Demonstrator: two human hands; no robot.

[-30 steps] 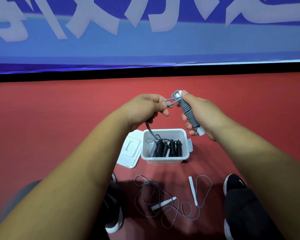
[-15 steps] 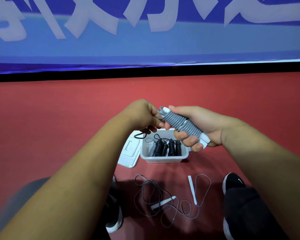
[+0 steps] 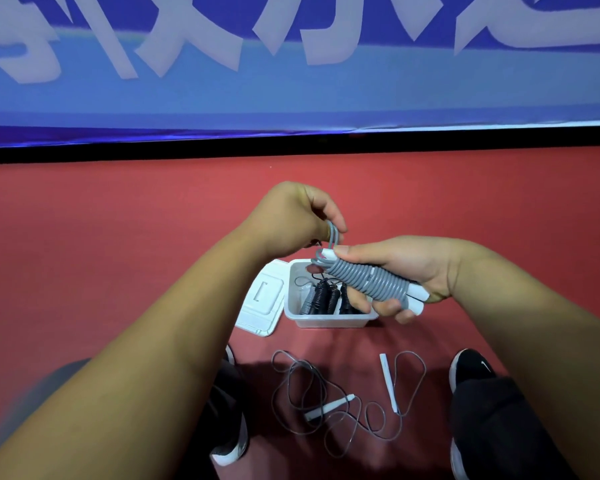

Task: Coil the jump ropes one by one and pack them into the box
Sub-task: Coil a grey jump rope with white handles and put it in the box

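Above the white plastic box (image 3: 326, 320), the right hand (image 3: 406, 268) is gripping a ribbed grey coiled rope (image 3: 368, 282); the left hand (image 3: 291, 216) is pinching its end loop.

A blue banner (image 3: 291, 95) with white letters fills the upper frame. A black strip (image 3: 187, 149) runs under it, then red floor (image 3: 84, 230). A black shoe (image 3: 471, 368) is at lower right.

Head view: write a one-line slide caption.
Right hand grips a coiled grey jump rope while left hand pinches its end loop above the white box.

Red floor (image 3: 84, 258) with white box (image 3: 326, 321), lid (image 3: 262, 303) just beside, loose grey jump rope (image 3: 293, 393), black shoes (image 3: 471, 370).
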